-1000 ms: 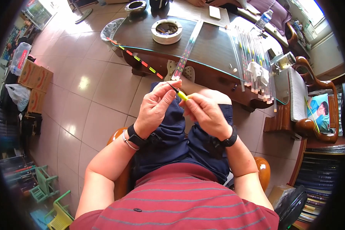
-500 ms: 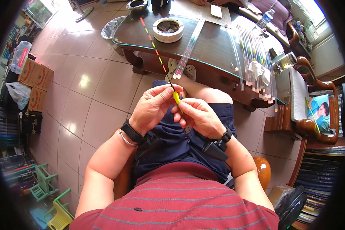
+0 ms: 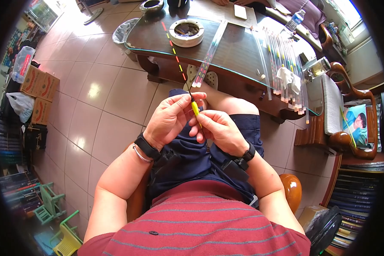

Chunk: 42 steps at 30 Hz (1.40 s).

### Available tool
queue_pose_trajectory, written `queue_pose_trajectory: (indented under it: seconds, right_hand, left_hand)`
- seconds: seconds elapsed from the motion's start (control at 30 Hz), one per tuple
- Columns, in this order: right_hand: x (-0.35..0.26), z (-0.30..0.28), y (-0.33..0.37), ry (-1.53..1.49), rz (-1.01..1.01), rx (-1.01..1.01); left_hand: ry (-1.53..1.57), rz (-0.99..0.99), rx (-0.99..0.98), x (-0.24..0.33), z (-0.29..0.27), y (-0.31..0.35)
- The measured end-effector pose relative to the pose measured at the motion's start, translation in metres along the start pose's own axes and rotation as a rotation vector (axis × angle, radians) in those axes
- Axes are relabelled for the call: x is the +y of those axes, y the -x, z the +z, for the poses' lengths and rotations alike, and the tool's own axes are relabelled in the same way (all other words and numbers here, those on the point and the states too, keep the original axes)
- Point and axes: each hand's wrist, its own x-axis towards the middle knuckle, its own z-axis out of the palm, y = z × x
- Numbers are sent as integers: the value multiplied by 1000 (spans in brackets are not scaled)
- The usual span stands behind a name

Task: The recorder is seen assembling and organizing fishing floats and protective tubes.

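Observation:
Above my lap I hold a fishing float (image 3: 195, 107) with a bright yellow-green body and a long thin antenna banded in red, yellow and black. The antenna points up and away, slanting left toward the table. My left hand (image 3: 170, 116) is closed, with thumb and fingers at the dark base of the antenna, just above the body. My right hand (image 3: 221, 129) pinches the lower end of the body between thumb and forefinger, its other fingers curled below. The fingers partly hide the float's thin lower stem.
Ahead stands a dark glass-topped table (image 3: 158, 40) with a round white ashtray (image 3: 186, 34), clear tubes (image 3: 210, 55) and a row of tubed floats (image 3: 286, 68). A water bottle (image 3: 295, 20) is behind them. Wooden chair (image 3: 335, 106) right; cardboard boxes (image 3: 40, 83) left. Another person's hands show at the far edge.
The float's antenna tip has swung slightly to the right. My right hand has shifted and turned a little at the lower end, while my left hand stays nearly in place.

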Motion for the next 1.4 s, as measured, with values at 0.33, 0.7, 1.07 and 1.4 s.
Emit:
queue_pose_trajectory:
  seconds: [0.33,0.7,1.07,1.4]
  right_hand:
    - [1,3,0,102,17,5]
    - [4,-7,-3,-168,66,-92]
    - [6,-4,-4,4,23,7]
    - [8,-3,-5,60,7,5]
  left_hand:
    - [-207,172,91,-13,-25,-4]
    - [-107,94,48,-9,-18,-4]
    - [-71,31,69,-3,0,-3]
    - [-243,188,83,-14,-27,-6]
